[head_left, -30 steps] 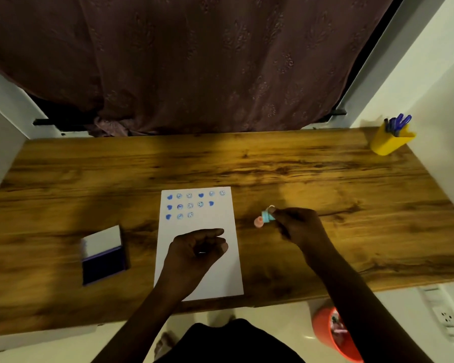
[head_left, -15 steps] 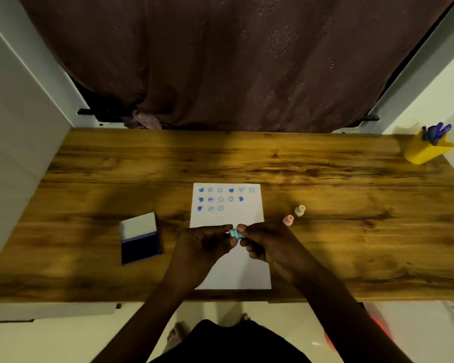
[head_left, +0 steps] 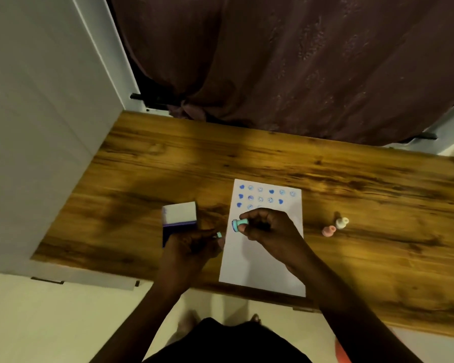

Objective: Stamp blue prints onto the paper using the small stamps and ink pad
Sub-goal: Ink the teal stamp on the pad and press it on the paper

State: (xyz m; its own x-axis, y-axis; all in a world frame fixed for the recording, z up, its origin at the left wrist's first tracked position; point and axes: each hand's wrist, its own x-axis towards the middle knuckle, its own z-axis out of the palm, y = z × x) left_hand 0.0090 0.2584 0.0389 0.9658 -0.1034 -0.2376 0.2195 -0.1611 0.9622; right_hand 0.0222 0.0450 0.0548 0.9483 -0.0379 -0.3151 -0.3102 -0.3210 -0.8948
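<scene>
Over the paper (head_left: 260, 260), right hand (head_left: 269, 227) gripped a teal stamp (head_left: 238, 224), left hand (head_left: 192, 246) pinched its cap (head_left: 219, 234); prints filled twelve o'clock only.

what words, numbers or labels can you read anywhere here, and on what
None: no letters or numbers are readable.
Paper: only blue stamped pictures, hearts and round faces, no words.
Ink pad: its raised lid shows no legible label.
Teal stamp in the right hand: its face is too small to read.

Head cam, high, looks steeply down at desk (head_left: 351, 179).
</scene>
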